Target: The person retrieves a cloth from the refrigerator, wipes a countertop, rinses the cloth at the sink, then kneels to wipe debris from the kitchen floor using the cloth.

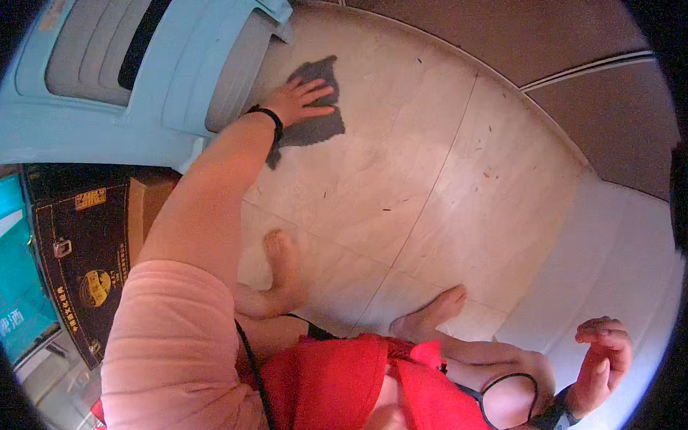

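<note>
My left hand lies flat on a dark grey cloth, its fingers spread. The cloth rests on the pale tiled floor, beside a light blue plastic piece of furniture; part of it is hidden under my hand and wrist. A black band circles my left wrist. My right hand is raised at the lower right near my knee, palm turned partly up, fingers loosely curled and apart from the thumb, with nothing seen in it. A dark watch or band is on that wrist.
Small dark bits are scattered over the floor. Brown panels edge it at the upper right, and a smooth pale surface curves along the right. A black box and a teal box stand at the left. My bare feet are on the floor.
</note>
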`<state>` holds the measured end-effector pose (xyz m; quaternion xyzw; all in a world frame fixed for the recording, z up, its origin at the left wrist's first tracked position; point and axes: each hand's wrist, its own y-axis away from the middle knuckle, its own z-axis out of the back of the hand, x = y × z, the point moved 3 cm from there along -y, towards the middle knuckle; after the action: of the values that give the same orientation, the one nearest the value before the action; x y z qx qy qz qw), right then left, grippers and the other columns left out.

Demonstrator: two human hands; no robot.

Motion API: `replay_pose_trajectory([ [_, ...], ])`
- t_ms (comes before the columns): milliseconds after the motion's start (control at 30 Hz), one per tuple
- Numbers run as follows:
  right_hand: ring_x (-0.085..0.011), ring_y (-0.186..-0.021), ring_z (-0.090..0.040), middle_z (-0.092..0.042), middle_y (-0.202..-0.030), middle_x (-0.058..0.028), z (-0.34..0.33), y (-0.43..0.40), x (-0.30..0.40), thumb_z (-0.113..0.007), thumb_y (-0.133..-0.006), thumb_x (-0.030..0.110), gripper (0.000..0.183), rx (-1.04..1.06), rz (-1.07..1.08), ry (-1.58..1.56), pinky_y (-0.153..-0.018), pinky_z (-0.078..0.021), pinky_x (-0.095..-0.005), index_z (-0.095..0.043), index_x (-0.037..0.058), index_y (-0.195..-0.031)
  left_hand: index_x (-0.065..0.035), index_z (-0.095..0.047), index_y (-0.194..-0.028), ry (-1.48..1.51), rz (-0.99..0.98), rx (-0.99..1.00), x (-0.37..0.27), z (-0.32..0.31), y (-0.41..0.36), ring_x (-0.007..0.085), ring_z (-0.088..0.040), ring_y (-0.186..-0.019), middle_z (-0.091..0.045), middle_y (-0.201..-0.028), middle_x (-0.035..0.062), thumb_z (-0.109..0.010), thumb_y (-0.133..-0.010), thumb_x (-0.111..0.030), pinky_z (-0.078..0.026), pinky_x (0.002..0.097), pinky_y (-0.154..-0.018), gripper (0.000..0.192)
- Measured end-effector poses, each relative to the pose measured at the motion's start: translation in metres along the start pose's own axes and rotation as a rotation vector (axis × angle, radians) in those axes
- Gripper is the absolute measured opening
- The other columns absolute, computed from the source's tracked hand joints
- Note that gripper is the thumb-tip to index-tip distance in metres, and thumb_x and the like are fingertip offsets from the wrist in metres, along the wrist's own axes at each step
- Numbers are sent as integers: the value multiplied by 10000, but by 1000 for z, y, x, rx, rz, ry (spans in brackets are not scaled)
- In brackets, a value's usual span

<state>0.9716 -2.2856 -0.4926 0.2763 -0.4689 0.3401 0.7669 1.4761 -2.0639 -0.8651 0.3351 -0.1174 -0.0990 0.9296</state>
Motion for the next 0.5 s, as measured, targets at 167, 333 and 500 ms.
replay_pose_trajectory([
  [167, -260, -858, -528, -603, -848, -135, 1, 5, -1, -605, -911, 405, 406, -32, 6, 1, -774, -445, -387, -566, 12, -1007, -385, -26, -1543, 5, 376, 91, -9, -46, 8, 270, 27, -1497, 107, -1626, 29, -559, -913, -98, -178, 473, -1178, 873],
  [333, -246, -819, -532, -594, -837, -126, 3, 10, -1, -613, -912, 390, 388, -47, 35, -4, -771, -449, -392, -558, 18, -1011, -240, -15, -1563, -146, 347, -106, -35, -47, 36, 334, 37, -1490, 99, -1622, 104, -771, -761, -366, -153, 508, -1167, 1109],
  [500, -236, -779, -531, -591, -836, -121, 10, 10, -6, -619, -912, 390, 384, -10, 56, -60, -744, -451, -384, -556, 20, -996, -99, -173, -1527, 248, 214, -37, -74, -2, 43, 424, -68, -1466, -76, -1593, 216, -916, -175, -420, -188, 571, -1162, 1576],
])
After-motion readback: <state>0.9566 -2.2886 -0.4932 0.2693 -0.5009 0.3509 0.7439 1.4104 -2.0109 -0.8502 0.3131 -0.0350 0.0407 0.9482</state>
